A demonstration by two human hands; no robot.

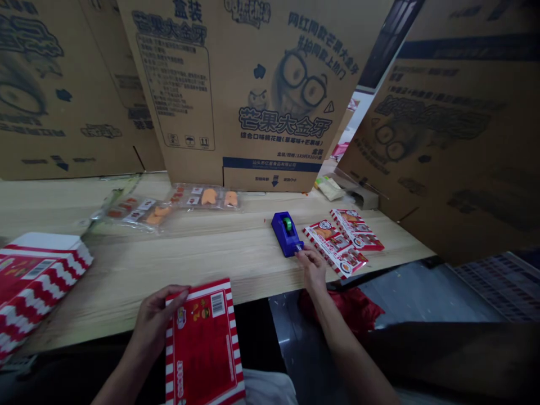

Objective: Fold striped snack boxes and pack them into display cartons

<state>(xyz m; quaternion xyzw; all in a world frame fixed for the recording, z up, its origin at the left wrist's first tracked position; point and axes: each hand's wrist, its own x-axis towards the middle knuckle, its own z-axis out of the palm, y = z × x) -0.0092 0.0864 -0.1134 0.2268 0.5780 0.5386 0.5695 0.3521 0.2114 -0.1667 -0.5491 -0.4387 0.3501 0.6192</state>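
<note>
My left hand (154, 320) grips the top left edge of a flat red and white striped box (202, 343), held near my lap below the table edge. Reaching forward, my right hand (311, 264) has its fingers pinched at the front end of a blue tape dispenser (286, 233) with a green roll, which stands on the wooden table (211, 259). Whether a piece of tape is between the fingers is too small to tell. Two red and white packets (343, 242) lie just right of the dispenser.
A stack of striped flat boxes (34, 281) sits at the table's left edge. Clear bags with orange pieces (169, 205) lie at the back. Large printed cardboard cartons (253, 90) stand behind and at the right (455, 146). Something red (350, 309) lies below the table.
</note>
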